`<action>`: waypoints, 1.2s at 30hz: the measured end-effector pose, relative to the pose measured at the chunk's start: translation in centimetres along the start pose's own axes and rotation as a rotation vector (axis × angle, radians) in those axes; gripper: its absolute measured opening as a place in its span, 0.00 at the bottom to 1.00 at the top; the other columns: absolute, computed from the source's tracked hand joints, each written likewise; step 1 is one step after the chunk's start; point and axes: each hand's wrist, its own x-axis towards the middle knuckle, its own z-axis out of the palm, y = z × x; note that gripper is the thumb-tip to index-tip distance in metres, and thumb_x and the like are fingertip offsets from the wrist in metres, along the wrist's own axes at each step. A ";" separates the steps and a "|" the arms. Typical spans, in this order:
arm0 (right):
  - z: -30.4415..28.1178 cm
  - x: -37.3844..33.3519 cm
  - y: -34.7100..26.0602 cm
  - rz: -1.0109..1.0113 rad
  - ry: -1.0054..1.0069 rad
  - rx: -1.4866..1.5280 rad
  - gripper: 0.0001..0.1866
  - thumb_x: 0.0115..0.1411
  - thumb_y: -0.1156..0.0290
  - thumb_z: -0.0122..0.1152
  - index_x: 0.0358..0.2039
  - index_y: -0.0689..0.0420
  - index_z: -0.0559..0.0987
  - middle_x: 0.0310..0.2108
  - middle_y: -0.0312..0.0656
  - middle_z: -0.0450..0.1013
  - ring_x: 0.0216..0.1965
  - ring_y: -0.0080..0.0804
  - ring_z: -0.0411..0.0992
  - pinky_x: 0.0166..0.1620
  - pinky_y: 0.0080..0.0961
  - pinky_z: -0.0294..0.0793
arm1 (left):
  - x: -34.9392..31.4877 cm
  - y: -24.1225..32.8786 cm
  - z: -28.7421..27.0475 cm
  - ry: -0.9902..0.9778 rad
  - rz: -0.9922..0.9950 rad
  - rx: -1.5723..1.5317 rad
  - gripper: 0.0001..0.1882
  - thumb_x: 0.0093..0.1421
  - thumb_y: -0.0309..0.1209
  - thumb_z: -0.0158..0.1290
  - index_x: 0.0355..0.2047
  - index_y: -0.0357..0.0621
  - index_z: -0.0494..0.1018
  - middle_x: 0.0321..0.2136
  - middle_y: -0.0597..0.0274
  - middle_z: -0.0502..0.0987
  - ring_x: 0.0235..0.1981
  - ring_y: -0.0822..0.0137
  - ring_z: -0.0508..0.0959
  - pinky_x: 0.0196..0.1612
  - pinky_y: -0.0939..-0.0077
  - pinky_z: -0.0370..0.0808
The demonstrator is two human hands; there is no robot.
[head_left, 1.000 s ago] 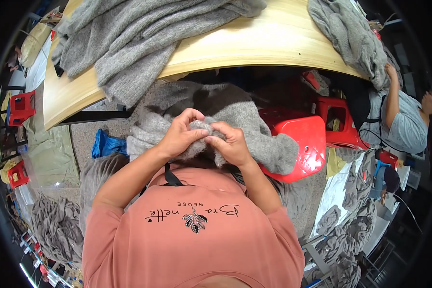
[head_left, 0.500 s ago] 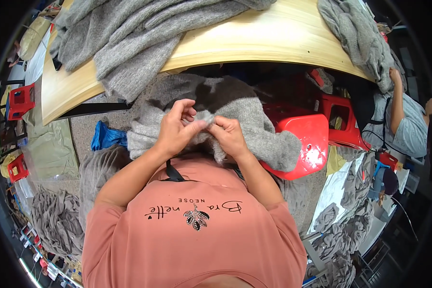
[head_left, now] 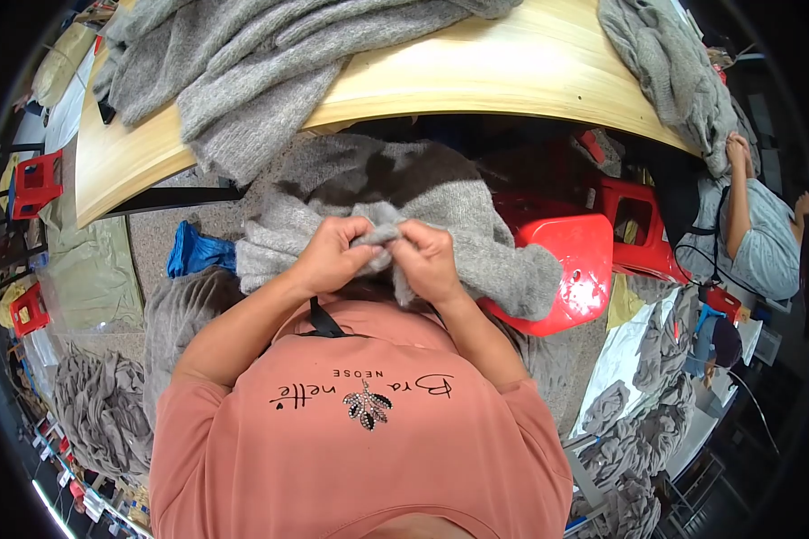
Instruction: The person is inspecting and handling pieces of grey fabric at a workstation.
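Note:
A grey knitted garment (head_left: 458, 216) lies bunched over my lap, with a dark shadow across its upper part. My left hand (head_left: 334, 254) is closed on a fold of it, thumb pressed against the fingers. Close by on the right, my right hand (head_left: 425, 259) pinches the same raised fold. Between the two hands a small ridge of the knit stands up. Anything finer at the fingertips is hidden.
A wooden table (head_left: 476, 67) curves ahead, bearing grey knitwear (head_left: 252, 81). Red stools (head_left: 577, 274) stand to the right. Blue cloth (head_left: 198, 251) and grey heaps (head_left: 103, 413) lie on the left. Another person (head_left: 760, 229) handles grey knitwear at the far right.
My left fingers, raised and parted before, have come down and closed on the knit. My right hand keeps its pinch. The other person's two hands are now together on the cloth.

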 end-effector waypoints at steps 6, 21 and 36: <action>0.2 -0.3 0.1 0.096 0.040 0.138 0.04 0.49 0.81 0.51 0.25 0.64 0.75 0.19 0.31 0.68 0.22 0.12 0.62 0.24 0.13 0.61 | 0.1 -1.0 0.3 0.065 0.021 -0.130 0.01 0.50 0.21 0.51 0.23 0.37 0.71 0.18 0.74 0.68 0.20 0.84 0.63 0.20 0.87 0.60; -2.5 -2.7 1.3 0.097 0.241 -0.492 0.33 0.34 0.66 0.71 0.42 0.63 0.70 0.36 0.49 0.69 0.37 0.39 0.68 0.40 0.30 0.68 | 1.9 -1.1 -1.9 0.208 -0.146 -0.509 0.07 0.52 0.23 0.49 0.31 0.34 0.72 0.26 0.59 0.76 0.25 0.72 0.76 0.31 0.78 0.74; -6.0 -3.6 -1.8 -0.408 0.554 -0.845 0.14 0.42 0.85 0.54 0.32 0.59 0.73 0.34 0.47 0.68 0.34 0.43 0.68 0.37 0.33 0.68 | 2.1 0.6 -4.4 0.420 -0.103 -0.895 0.07 0.52 0.20 0.46 0.33 0.34 0.70 0.27 0.57 0.75 0.27 0.67 0.76 0.33 0.73 0.75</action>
